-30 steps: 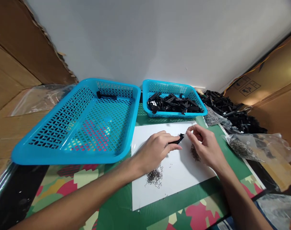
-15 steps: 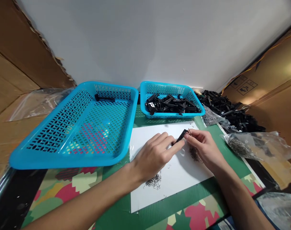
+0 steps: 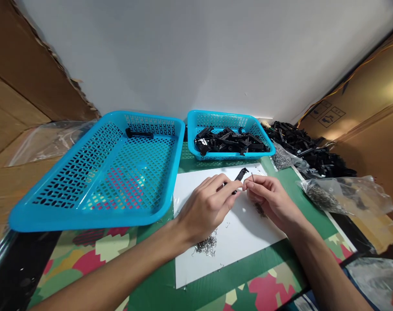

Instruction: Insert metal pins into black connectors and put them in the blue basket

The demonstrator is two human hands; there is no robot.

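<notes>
The left grip (image 3: 207,205) is clamped on a black part (image 3: 241,174), whose upper end stands out beyond the fingers, above the white sheet (image 3: 196,272) and tilted toward the right. The right grip (image 3: 268,195) has its fingertips pinched together on a thin dark piece (image 3: 252,177), which points upward just beside the part. The two grips meet, or nearly meet, at the fingertips, so I cannot tell if something small is between them.

The main danger, in my judgement, is slipping. The thin piece offers little surface, so a small twist of the right fingers could let it fall. It could then be lost in the wire heap (image 3: 260,210) below the right grip. The black part is held to one side, and a push on its free end could turn it inside the left grip. Also, the left wrist is very near the other wire heap (image 3: 207,246), and if it sweeps sideways, it could scatter loose wires over the desk (image 3: 156,268).
</notes>
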